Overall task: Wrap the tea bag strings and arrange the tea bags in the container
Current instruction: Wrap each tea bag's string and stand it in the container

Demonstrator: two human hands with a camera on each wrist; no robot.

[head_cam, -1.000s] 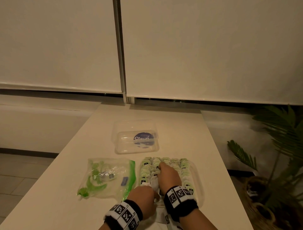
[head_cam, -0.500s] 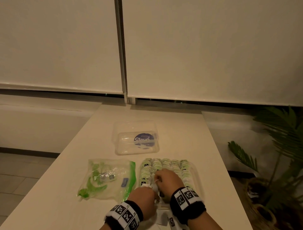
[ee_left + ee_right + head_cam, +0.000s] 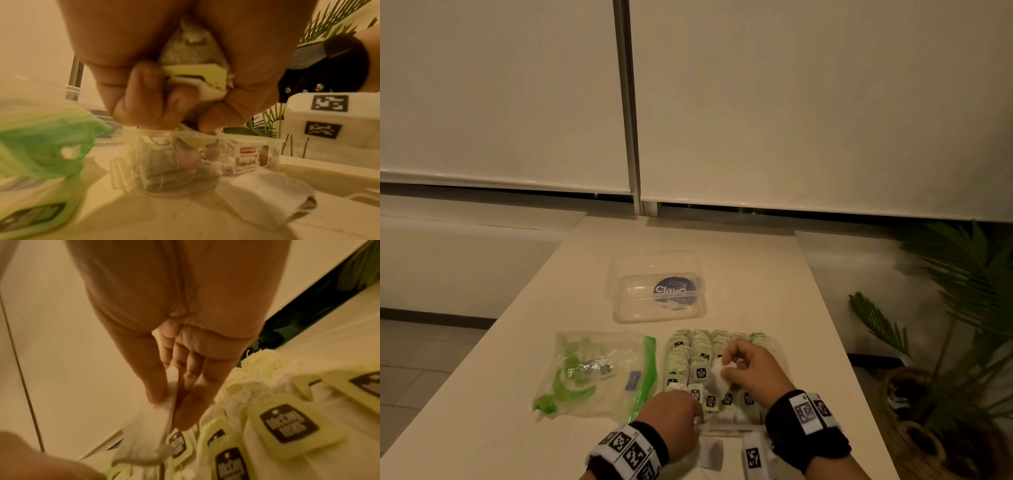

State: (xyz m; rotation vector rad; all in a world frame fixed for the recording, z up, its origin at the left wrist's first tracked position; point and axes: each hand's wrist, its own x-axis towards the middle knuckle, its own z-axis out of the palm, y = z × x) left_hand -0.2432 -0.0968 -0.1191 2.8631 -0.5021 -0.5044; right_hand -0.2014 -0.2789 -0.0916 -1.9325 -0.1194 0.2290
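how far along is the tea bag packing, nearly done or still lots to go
Mostly done: the container is nearly full of rows of tea bags with green tags up. In hand: the right hand pinches a white tea bag above the rows, and the left hand grips another bag with its tag. Left: a loose bag on the table, a few in the zip bag, and the lid is off.

both wrists wear black bands (image 3: pixel 812 432) carrying white blocks (image 3: pixel 627 452) printed with black square markers; two screws show on one band.
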